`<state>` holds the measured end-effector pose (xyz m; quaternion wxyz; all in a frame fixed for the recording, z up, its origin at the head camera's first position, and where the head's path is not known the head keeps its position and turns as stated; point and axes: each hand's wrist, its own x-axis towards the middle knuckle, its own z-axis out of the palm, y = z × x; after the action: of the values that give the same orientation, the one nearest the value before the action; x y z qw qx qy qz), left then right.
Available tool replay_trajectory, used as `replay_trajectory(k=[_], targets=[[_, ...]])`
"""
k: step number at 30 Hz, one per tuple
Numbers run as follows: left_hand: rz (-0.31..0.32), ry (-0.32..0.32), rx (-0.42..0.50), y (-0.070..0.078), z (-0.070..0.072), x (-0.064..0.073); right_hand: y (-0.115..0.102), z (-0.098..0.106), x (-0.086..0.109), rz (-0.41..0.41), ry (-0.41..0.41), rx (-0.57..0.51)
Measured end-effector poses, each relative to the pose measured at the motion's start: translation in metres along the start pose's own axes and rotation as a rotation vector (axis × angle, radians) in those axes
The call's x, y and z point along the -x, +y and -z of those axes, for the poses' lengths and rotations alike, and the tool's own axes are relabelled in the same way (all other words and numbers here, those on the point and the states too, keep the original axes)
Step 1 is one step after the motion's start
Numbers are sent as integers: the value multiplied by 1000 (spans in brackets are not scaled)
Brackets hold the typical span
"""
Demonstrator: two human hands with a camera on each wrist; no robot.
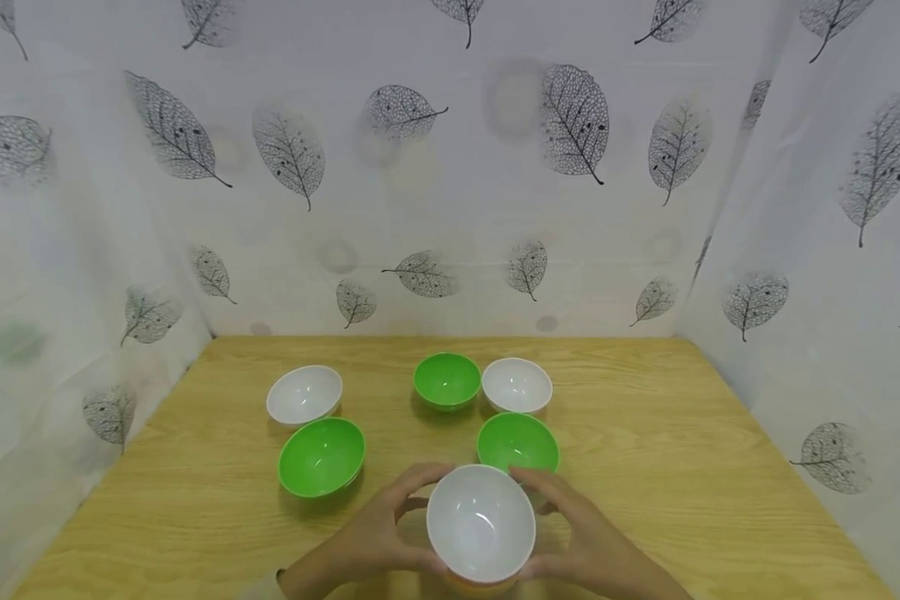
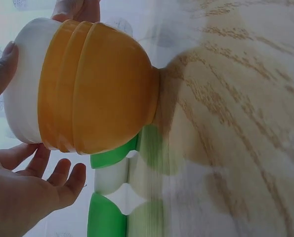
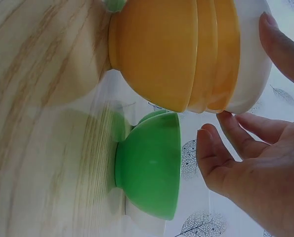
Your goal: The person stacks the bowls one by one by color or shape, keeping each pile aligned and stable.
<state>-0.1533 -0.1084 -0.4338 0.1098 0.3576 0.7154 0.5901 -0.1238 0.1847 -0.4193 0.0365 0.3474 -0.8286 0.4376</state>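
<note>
A white bowl (image 1: 482,521) sits nested on top of a stack of orange bowls (image 2: 107,89) at the near middle of the table. My left hand (image 1: 378,529) holds the white bowl from the left, thumb on the near side and fingertips at the far side. From the right, my right hand (image 1: 581,533) grips the same bowl in a matching way. In the right wrist view, the fingertips (image 3: 226,118) are close to where the white wall meets the uppermost orange rim. The stack's foot stands on the table. Just beyond it is a green bowl (image 1: 521,442).
At the left, a white bowl (image 1: 305,394) stands behind a green bowl (image 1: 321,458). Farther back in the middle, another green bowl (image 1: 447,379) stands beside a white bowl (image 1: 517,385). Leaf-printed curtains (image 1: 450,192) enclose the wooden table (image 1: 660,433) at the back and sides.
</note>
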Motion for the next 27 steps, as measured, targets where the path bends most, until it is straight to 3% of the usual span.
replay_trajectory(k=[6, 19, 27], targets=[[81, -3, -9, -1, 0, 3, 1, -4, 2, 15, 6, 3], [99, -14, -35, -3, -1, 5, 0, -8, 4, -2, -8, -4], [78, -37, -83, -2, -1, 4, 0, -8, 6, -2, -31, -44]])
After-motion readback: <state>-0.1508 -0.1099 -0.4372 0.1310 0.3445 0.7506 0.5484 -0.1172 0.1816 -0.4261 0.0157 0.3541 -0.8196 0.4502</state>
